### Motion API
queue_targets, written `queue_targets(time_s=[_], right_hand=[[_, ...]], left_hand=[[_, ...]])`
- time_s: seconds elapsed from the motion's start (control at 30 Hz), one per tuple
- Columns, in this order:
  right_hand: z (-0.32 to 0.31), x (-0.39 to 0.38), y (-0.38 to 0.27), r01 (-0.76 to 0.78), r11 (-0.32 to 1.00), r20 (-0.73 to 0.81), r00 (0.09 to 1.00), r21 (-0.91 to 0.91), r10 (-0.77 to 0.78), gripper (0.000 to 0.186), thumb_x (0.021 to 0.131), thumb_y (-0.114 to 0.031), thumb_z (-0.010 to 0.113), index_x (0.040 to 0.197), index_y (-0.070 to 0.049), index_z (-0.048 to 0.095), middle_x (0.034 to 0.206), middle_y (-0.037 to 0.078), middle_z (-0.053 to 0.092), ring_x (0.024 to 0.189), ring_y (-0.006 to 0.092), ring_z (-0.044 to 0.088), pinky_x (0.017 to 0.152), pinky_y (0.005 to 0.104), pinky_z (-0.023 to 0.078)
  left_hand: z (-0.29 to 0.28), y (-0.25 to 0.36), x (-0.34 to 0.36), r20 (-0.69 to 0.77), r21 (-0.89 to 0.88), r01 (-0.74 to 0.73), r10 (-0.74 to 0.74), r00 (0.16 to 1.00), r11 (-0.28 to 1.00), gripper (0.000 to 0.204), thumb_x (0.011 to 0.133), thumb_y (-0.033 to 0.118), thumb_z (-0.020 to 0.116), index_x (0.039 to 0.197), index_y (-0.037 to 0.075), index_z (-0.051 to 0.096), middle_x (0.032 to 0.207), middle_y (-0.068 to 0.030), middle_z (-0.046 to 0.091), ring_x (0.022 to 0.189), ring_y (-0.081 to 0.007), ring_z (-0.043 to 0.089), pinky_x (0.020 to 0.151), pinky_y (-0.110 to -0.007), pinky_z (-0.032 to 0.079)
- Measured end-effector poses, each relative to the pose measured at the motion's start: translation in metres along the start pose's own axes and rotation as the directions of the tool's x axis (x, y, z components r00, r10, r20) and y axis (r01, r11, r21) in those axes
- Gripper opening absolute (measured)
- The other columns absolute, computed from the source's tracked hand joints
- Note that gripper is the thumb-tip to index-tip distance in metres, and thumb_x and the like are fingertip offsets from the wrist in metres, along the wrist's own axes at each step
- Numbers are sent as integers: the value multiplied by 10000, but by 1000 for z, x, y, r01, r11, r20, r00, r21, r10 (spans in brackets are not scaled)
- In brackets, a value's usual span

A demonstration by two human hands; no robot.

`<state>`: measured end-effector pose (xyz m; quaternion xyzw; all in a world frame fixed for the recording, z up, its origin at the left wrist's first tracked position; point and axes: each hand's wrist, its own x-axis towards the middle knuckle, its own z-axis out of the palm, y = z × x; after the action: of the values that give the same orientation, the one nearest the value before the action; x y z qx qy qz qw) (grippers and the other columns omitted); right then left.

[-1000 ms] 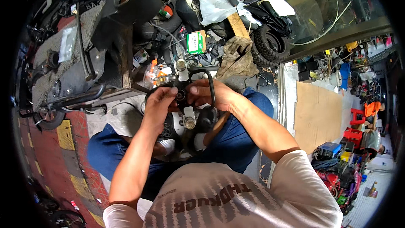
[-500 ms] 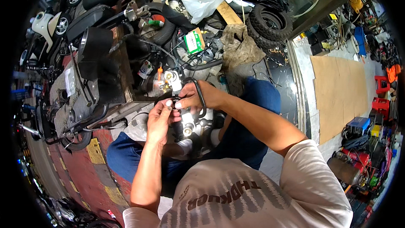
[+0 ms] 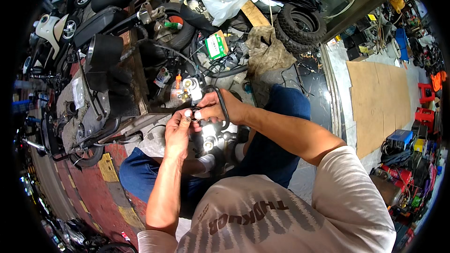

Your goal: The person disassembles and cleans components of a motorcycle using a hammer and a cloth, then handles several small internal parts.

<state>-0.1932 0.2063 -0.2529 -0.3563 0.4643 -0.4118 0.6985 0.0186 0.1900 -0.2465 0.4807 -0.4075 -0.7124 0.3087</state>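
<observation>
Between my knees is a metal assembly with a silver upper bracket (image 3: 191, 85), a silver lower bracket (image 3: 208, 137), a dark round centre part (image 3: 197, 111) and a black curved bar (image 3: 222, 108). My left hand (image 3: 178, 132) is closed at the centre, thumb and fingers pinched on something small that I cannot make out. My right hand (image 3: 215, 107) is closed beside it, fingertips gripping the dark centre part, inside the black bar's curve. The fingers partly hide this part. An orange-capped bottle (image 3: 178, 86) stands just beyond the assembly.
Scooter parts (image 3: 101, 61) and a dark frame edge (image 3: 144, 105) are at left. Stacked tyres (image 3: 297, 30), a dirty cloth (image 3: 265, 56) and a green box (image 3: 215, 47) lie ahead. At right are cardboard (image 3: 375, 107), red stools (image 3: 424, 117) and piled tools.
Since a second ago the view has shifted, and my hands have come closer together at the centre part, their thumbs nearly meeting. Over the last half second they have barely moved.
</observation>
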Motion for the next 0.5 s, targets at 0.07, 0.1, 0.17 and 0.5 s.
queue_targets(time_s=[0.07, 0.1, 0.17, 0.5], right_hand=[[0, 1, 0, 6, 1000, -10, 1000, -6, -6, 384, 782, -266, 874, 945, 50, 730, 712, 72, 680, 572, 114, 617, 510, 258, 442], [-1, 2, 1, 17, 1000, -11, 1000, -7, -17, 381, 786, -263, 869, 946, 53, 731, 709, 73, 680, 571, 112, 616, 511, 260, 446], [-2, 3, 3, 37, 999, -11, 999, -13, -37, 378, 792, -260, 862, 949, 59, 732, 707, 75, 681, 570, 112, 616, 511, 264, 452], [0, 2, 4, 86, 994, -44, 995, -72, -89, 339, 846, -231, 819, 1029, 43, 736, 747, 61, 692, 569, 106, 591, 525, 256, 447]], left_hand=[[-2, -5, 5, 12, -17, -35, 35, 999, 999, 311, 1048, 319, 649, 1092, 11, 667, 906, -33, 670, 768, -104, 606, 704, -282, 562], [-3, -6, 6, 18, -24, -53, 53, 998, 998, 310, 1048, 320, 650, 1085, 12, 665, 900, -33, 666, 765, -105, 605, 697, -282, 560], [-2, -7, 7, 5, -8, -57, 57, 998, 998, 313, 1045, 324, 653, 1075, 13, 662, 887, -32, 658, 758, -107, 601, 687, -282, 557], [0, 11, 10, 28, 95, 25, -28, 999, 995, 358, 1045, 354, 646, 1086, -1, 644, 871, -50, 650, 741, -124, 602, 689, -294, 565]])
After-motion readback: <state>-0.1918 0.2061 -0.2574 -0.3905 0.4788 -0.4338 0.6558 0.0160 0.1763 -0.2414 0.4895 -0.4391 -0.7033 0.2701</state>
